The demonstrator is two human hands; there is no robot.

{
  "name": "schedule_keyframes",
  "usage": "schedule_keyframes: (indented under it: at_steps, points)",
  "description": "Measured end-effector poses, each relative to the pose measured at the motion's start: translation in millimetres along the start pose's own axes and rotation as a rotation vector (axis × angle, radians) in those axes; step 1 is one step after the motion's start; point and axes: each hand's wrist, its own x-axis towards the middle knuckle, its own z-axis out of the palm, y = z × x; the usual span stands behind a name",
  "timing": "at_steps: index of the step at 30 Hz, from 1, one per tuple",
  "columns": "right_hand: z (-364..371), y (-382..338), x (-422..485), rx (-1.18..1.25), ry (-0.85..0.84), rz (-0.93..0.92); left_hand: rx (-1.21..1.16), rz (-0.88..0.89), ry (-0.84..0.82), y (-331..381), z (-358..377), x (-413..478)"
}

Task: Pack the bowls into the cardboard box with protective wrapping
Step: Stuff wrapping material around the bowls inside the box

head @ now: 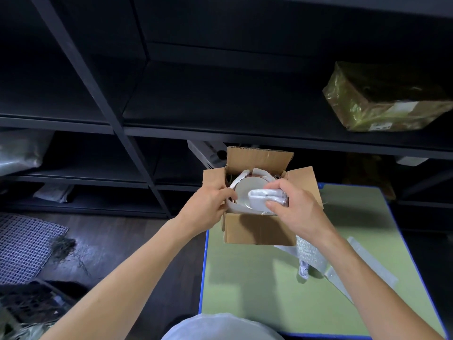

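Note:
An open cardboard box (257, 229) stands at the far left of a green table (257, 285). Inside it lies a white bowl (245, 190) with a reddish rim, white foam sheet around it. My left hand (210, 204) grips the box's left wall and the foam edge beside the bowl. My right hand (291, 204) holds a folded wad of white protective wrap (259, 198) over the bowl, pinched between thumb and fingers. Any other bowls are hidden below.
Strips of silvery bubble wrap (343, 263) lie on the table right of the box. Dark shelving rises behind, with a plastic-wrapped parcel (384, 99) on the upper right shelf. White mesh (24, 249) and a dark crate (29, 305) sit on the floor at left.

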Motion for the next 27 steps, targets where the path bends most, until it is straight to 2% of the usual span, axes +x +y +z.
schedule_keyframes:
  at_steps: [7, 15, 19, 27]
  points:
    - [16, -6, -9, -0.096, -0.004, -0.065, 0.086, 0.091, -0.005, 0, 0, 30]
    - [48, -23, 8, -0.241, 0.062, -0.150, -0.060, 0.109, -0.042, -9, -8, 37]
    - [58, -33, 17, -0.363, -0.040, -0.160, -0.055, 0.140, -0.038, -14, -12, 38]
    - [80, -44, 36, -0.612, -0.095, -0.157, 0.084, 0.160, -0.096, -17, -13, 43]
